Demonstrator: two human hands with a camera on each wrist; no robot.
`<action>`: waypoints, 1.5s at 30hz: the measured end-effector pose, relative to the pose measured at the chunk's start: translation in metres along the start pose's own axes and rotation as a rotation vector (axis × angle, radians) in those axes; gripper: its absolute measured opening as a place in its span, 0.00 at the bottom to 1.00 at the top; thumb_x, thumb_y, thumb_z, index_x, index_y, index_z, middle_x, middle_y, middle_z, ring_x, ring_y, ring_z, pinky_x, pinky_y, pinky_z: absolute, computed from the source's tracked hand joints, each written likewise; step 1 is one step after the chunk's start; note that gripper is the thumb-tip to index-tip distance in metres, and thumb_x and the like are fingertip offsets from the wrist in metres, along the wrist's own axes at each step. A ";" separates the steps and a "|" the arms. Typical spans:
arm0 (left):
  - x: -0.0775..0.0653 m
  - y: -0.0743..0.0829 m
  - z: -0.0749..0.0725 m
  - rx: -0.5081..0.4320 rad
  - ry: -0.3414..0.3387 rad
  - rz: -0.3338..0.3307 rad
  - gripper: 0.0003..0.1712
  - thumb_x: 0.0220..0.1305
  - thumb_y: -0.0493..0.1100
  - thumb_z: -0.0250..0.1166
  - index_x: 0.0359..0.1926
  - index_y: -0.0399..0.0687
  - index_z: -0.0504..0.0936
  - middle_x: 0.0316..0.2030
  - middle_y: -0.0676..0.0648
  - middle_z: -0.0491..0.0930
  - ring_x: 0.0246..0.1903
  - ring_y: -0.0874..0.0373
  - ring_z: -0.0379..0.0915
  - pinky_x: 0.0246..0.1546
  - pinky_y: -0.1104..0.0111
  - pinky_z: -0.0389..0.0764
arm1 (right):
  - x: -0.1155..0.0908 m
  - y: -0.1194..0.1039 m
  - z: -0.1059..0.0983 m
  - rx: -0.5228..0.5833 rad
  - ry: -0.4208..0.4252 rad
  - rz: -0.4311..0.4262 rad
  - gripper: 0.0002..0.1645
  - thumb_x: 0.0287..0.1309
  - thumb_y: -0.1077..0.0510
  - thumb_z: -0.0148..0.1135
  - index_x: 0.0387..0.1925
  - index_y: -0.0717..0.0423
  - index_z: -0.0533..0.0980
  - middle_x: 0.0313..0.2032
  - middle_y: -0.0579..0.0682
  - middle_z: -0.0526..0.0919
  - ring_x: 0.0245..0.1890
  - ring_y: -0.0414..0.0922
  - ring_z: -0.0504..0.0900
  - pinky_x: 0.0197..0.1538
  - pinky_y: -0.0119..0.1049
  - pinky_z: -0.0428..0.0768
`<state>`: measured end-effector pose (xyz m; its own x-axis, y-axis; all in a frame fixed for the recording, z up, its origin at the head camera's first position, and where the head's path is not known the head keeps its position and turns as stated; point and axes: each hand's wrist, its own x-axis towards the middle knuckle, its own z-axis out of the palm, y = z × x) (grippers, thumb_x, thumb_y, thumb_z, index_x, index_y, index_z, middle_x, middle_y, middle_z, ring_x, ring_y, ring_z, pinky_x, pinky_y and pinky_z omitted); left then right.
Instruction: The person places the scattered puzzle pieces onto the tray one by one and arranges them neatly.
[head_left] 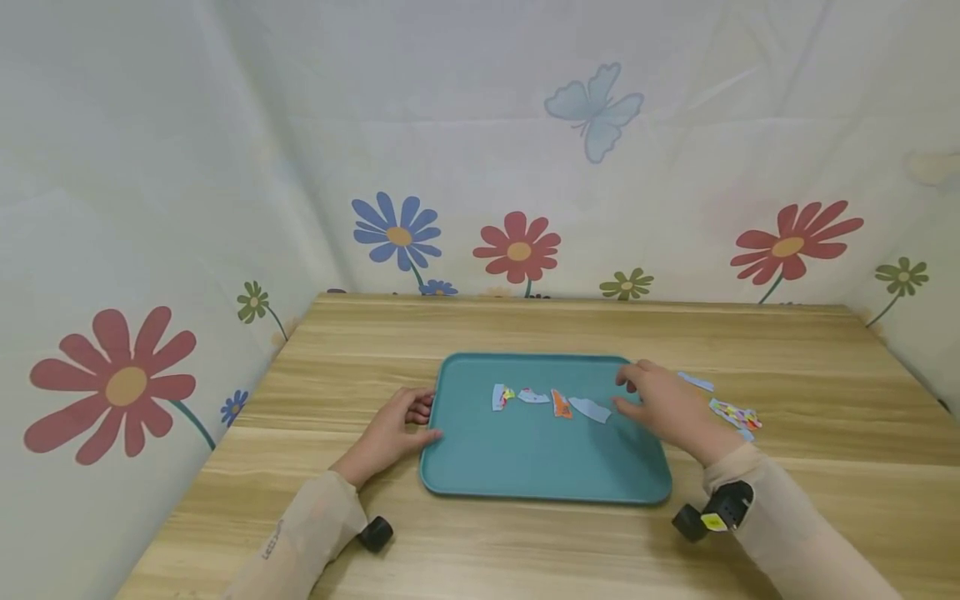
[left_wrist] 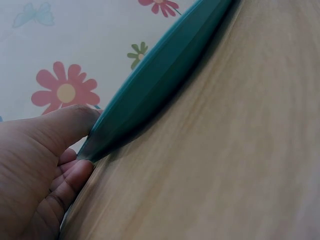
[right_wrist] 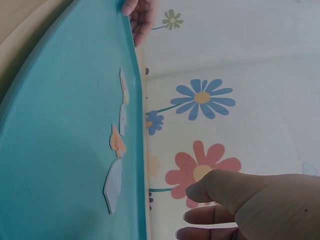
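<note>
A teal tray (head_left: 540, 458) lies on the wooden table. Its left rim is pinched by my left hand (head_left: 390, 429); in the left wrist view the thumb (left_wrist: 75, 122) is over the rim and the fingers are curled below it. Several flat, irregular puzzle-like pieces lie in a row on the tray: a blue one with bright colours (head_left: 498, 398), a narrow pale one (head_left: 533, 397), an orange one (head_left: 561, 404) and a pale blue one (head_left: 592, 410). Above the tray's right side hovers my right hand (head_left: 663, 408), thumb and fingers apart, holding nothing, close to the pale blue piece.
To the right of the tray, partly behind my right hand, more pieces lie on the table (head_left: 825, 500): a plain blue strip (head_left: 696, 382), a multicoloured piece (head_left: 737, 414) and a small blue one (head_left: 746, 435). A flower-printed cloth (head_left: 465, 150) hangs behind and left.
</note>
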<state>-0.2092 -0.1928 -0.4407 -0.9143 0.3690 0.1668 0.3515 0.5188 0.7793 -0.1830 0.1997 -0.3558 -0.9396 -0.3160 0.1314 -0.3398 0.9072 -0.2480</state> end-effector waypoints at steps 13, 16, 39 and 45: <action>0.002 -0.003 0.000 -0.003 0.000 0.004 0.38 0.53 0.37 0.72 0.63 0.31 0.67 0.50 0.40 0.72 0.45 0.56 0.73 0.48 0.70 0.81 | -0.024 0.019 -0.015 0.002 0.033 0.040 0.17 0.58 0.55 0.64 0.44 0.63 0.78 0.36 0.55 0.80 0.29 0.45 0.78 0.31 0.40 0.80; 0.002 -0.004 0.000 -0.005 0.000 0.006 0.38 0.53 0.37 0.73 0.63 0.31 0.67 0.49 0.41 0.72 0.45 0.56 0.73 0.48 0.72 0.81 | -0.029 0.024 -0.016 -0.010 0.036 0.042 0.16 0.57 0.56 0.65 0.43 0.63 0.78 0.35 0.55 0.81 0.30 0.46 0.79 0.32 0.43 0.81; 0.001 0.001 -0.001 -0.021 -0.023 -0.019 0.39 0.55 0.39 0.72 0.65 0.33 0.65 0.51 0.40 0.71 0.46 0.54 0.72 0.49 0.70 0.80 | -0.062 0.053 -0.020 -0.027 0.009 0.062 0.14 0.52 0.54 0.67 0.38 0.59 0.79 0.32 0.50 0.80 0.27 0.41 0.76 0.26 0.34 0.73; 0.001 0.001 -0.001 -0.020 -0.023 -0.022 0.39 0.55 0.39 0.72 0.65 0.33 0.65 0.52 0.39 0.71 0.47 0.54 0.72 0.50 0.68 0.80 | -0.070 0.062 -0.016 -0.039 0.032 0.023 0.14 0.48 0.55 0.70 0.36 0.58 0.79 0.31 0.49 0.80 0.27 0.41 0.76 0.26 0.33 0.72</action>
<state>-0.2099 -0.1929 -0.4391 -0.9169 0.3754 0.1352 0.3267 0.5117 0.7946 -0.1379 0.2822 -0.3644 -0.9452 -0.2861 0.1572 -0.3155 0.9245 -0.2141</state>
